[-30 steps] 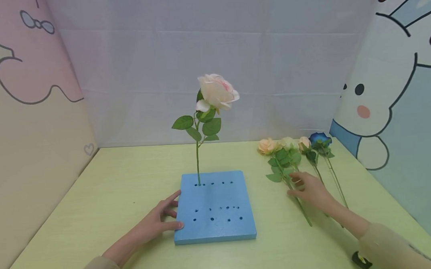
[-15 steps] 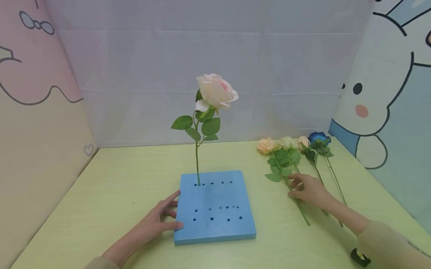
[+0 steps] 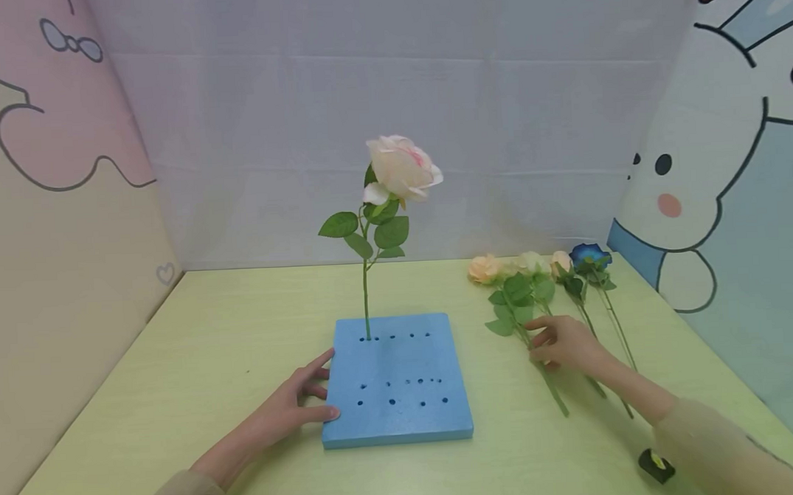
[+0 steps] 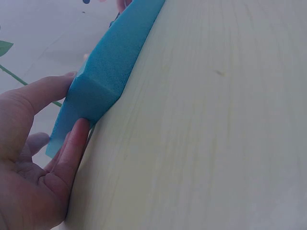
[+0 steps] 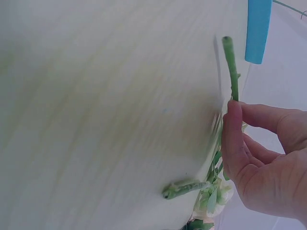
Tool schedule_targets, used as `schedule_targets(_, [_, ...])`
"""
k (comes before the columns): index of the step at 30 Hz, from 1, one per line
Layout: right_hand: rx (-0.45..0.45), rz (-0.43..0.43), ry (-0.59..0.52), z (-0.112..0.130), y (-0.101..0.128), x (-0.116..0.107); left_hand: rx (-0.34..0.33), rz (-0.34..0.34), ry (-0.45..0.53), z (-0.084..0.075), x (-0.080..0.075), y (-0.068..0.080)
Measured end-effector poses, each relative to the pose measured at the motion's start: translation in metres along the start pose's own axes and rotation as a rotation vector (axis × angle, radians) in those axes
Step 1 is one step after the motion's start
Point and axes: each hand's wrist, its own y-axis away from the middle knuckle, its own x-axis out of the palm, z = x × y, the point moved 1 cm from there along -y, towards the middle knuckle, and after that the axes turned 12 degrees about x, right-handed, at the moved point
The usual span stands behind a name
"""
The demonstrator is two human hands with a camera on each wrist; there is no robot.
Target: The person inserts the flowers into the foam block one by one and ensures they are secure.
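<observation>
A blue foam block point(image 3: 395, 362) with rows of holes lies on the table, and a pale pink rose point(image 3: 402, 167) stands upright in one of its back-row holes. My left hand point(image 3: 287, 407) rests against the block's left side with its fingers fairly straight; in the left wrist view the thumb point(image 4: 50, 91) lies at the upper edge and a finger point(image 4: 76, 143) touches the side. My right hand point(image 3: 570, 347) pinches the green stem point(image 5: 230, 64) of a peach rose point(image 3: 484, 269) between thumb and index finger, low over the table at the right.
To the right of the peach rose lie a cream rose point(image 3: 533, 263), a small pink rose point(image 3: 560, 263) and a blue rose point(image 3: 589, 255), stems toward me. A pale curtain point(image 3: 267, 172) closes the back, with printed panels at both sides.
The peach rose's head and leaves have shifted slightly left, with the right hand pinching its stem. The left hand and the foam block have stayed in place.
</observation>
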Motion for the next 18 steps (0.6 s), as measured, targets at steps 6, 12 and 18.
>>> schedule_targets(6, [0.013,0.011,-0.016,0.007,-0.002,0.001,-0.008,0.004,0.0,-0.001,0.0,0.0])
schedule_targets(12, [0.011,0.034,-0.043,0.017,-0.003,0.001,-0.013,-0.001,0.007,-0.002,0.0,0.0])
schedule_targets(18, [0.002,0.041,-0.097,0.027,-0.007,0.001,-0.012,0.0,0.008,-0.001,0.0,0.0])
